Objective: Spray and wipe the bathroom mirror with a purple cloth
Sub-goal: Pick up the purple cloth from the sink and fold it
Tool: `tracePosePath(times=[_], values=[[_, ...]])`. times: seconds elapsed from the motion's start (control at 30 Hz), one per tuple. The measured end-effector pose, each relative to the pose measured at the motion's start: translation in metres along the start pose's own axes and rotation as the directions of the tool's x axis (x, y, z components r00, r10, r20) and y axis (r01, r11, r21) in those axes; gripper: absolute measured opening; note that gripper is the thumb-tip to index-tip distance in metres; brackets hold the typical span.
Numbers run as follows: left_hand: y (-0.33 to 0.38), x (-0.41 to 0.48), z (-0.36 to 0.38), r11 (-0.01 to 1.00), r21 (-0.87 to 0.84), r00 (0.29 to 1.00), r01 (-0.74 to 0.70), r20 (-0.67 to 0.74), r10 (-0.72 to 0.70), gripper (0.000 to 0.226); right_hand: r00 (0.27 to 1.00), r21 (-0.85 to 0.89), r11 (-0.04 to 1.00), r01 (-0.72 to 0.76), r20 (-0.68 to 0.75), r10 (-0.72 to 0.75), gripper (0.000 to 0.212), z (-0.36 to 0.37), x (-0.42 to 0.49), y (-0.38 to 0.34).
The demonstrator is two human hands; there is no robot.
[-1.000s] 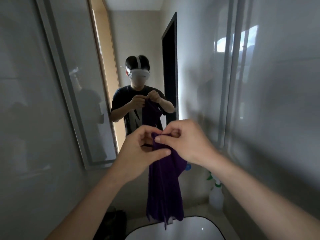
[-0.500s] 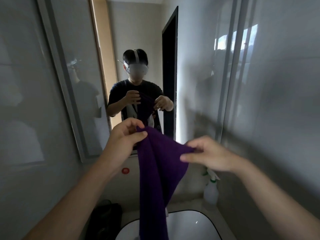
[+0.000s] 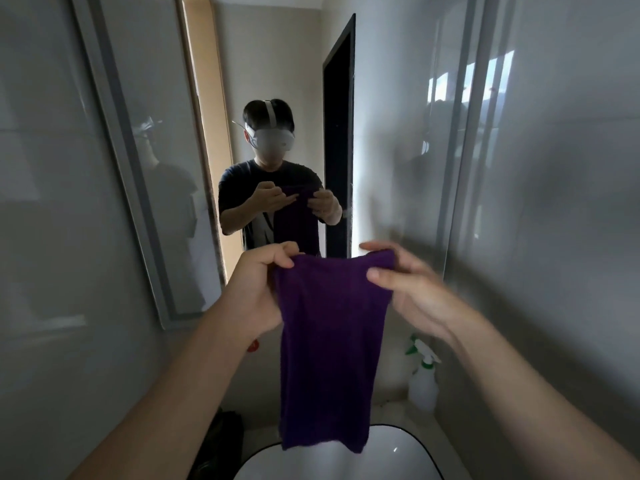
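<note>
A purple cloth (image 3: pixel 329 344) hangs in front of me, spread flat between both hands. My left hand (image 3: pixel 258 292) pinches its top left corner. My right hand (image 3: pixel 412 289) holds the top right corner, with the cloth draped over its fingers and the thumb in front. The bathroom mirror (image 3: pixel 277 81) fills the wall ahead and reflects a person holding the same cloth. A white spray bottle (image 3: pixel 423 379) with a green-and-white trigger stands on the counter at the lower right, behind the cloth and apart from both hands.
A white basin (image 3: pixel 391 455) with a dark rim sits below the cloth. A dark bag (image 3: pixel 221 441) lies at the lower left. Glossy grey tiled walls (image 3: pixel 554 237) close in on both sides. A small red mark (image 3: pixel 254 346) shows on the wall under the mirror.
My hands went from bunched together on the cloth's top to apart, stretching it out flat. The cloth now hangs wider and squarer than a second ago.
</note>
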State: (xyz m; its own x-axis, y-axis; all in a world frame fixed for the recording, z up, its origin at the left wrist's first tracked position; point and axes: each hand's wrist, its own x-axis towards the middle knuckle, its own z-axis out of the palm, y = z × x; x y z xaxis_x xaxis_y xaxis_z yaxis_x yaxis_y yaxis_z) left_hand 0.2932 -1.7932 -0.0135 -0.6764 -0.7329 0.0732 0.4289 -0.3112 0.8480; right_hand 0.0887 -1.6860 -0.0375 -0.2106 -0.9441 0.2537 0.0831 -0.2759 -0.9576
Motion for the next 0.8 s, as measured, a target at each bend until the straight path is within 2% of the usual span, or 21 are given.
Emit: tracePosePath(times=[0.07, 0.13, 0.17, 0.27, 0.33, 0.43, 0.5, 0.57, 0.63, 0.7, 0.73, 0.8], values=[[0.003, 0.005, 0.01, 0.999, -0.032, 0.999, -0.005, -0.054, 0.003, 0.02, 0.979, 0.091, 0.979, -0.182, 0.104, 0.173, 0.089, 0.004, -0.01, 0.025], [0.006, 0.009, 0.017, 0.999, -0.023, 0.998, 0.029, -0.049, -0.03, 0.014, 0.946, 0.116, 0.949, -0.291, 0.181, 0.268, 0.086, 0.015, -0.02, 0.042], [0.007, 0.011, 0.018, 0.999, -0.001, 0.998, 0.045, -0.049, -0.045, 0.012, 0.944, 0.135, 0.943, -0.305, 0.173, 0.281, 0.079, 0.02, -0.023, 0.046], [0.004, 0.021, 0.009, 0.992, 0.113, 0.993, 0.048, -0.112, -0.035, 0.012, 0.968, 0.147, 0.958, -0.246, 0.079, 0.236, 0.055, 0.032, -0.019, 0.04], [-0.001, 0.024, 0.001, 0.979, 0.194, 0.984, 0.062, -0.174, -0.028, 0.011, 0.98, 0.148, 0.969, -0.197, 0.05, 0.192, 0.049, 0.038, -0.015, 0.03], [-0.018, 0.019, -0.003, 0.956, 0.245, 0.971, 0.163, -0.21, -0.112, 0.032, 0.988, 0.164, 0.975, -0.148, -0.005, 0.151, 0.04, 0.04, -0.008, 0.014], [-0.033, 0.01, 0.0, 0.951, 0.227, 0.967, 0.208, -0.191, -0.166, 0.038, 0.991, 0.177, 0.978, -0.114, -0.046, 0.123, 0.033, 0.037, -0.003, 0.005], [-0.046, 0.002, 0.0, 0.95, 0.213, 0.968, 0.228, -0.157, -0.197, 0.048, 0.992, 0.191, 0.977, -0.095, -0.059, 0.108, 0.036, 0.033, 0.001, -0.001], [-0.056, 0.0, -0.005, 0.959, 0.161, 0.972, 0.232, -0.075, -0.222, 0.066, 0.991, 0.178, 0.979, -0.096, -0.073, 0.11, 0.037, 0.029, 0.005, -0.005], [-0.057, -0.002, -0.007, 0.97, 0.086, 0.973, 0.228, 0.011, -0.229, 0.074, 0.986, 0.15, 0.983, -0.107, -0.112, 0.125, 0.031, 0.025, 0.009, -0.005], [-0.057, -0.004, -0.006, 0.973, 0.085, 0.975, 0.214, 0.044, -0.219, 0.072, 0.981, 0.135, 0.984, -0.116, -0.142, 0.135, 0.028, 0.022, 0.011, -0.005], [-0.058, -0.004, -0.007, 0.964, 0.219, 0.981, 0.152, 0.082, -0.173, 0.051, 0.963, 0.106, 0.984, -0.146, -0.214, 0.166, 0.024, 0.014, 0.016, -0.001]])
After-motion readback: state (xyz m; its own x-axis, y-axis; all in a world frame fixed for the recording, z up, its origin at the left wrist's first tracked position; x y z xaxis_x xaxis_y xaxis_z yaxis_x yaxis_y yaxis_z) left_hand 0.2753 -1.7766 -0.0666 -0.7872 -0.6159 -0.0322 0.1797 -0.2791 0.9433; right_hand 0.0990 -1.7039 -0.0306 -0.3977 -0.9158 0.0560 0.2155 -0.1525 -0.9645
